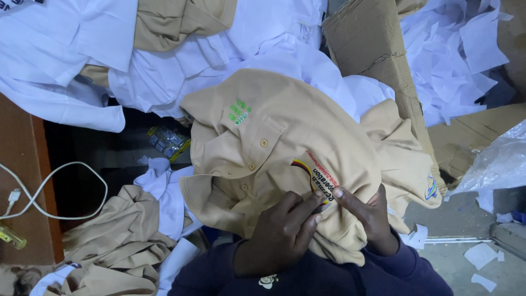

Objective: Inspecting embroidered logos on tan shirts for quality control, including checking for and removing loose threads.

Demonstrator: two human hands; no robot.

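**A:** What are you seeing, starting at the left?

**B:** I'm looking at one white cable (49, 189) looping over a brown table (22, 181). Next to it a heap of tan garments (115, 235) is lying crumpled, and white garments (66, 60) are spilling across the top. There are too many overlapping to count.

**A:** And the hands?

**B:** I'm watching two. Both are working on one tan polo shirt (274, 137), which is lying bunched over the lap in the middle of the picture. The left hand (282, 230) is curling its fingers and pinching the fabric at the edge of a printed patch (320, 183). The right hand (370, 219) is pressing its thumb onto the patch from the other side. Its other fingers are tucked under the cloth, so I'm judging that it's gripping the shirt.

**A:** So which step is this?

**B:** I'm reading it as close work on that one patch, either checking it or picking at it. Any further move there is calling for a fine fingertip pinch with the fabric kept taut.

**A:** Other counts?

**B:** I'm counting three buttons (264, 142) on the placket and one green embroidered mark (239, 112). To the right are one cardboard box (372, 49), a pile of white paper scraps (455, 49) that can't be counted, and one clear plastic bag (498, 164).
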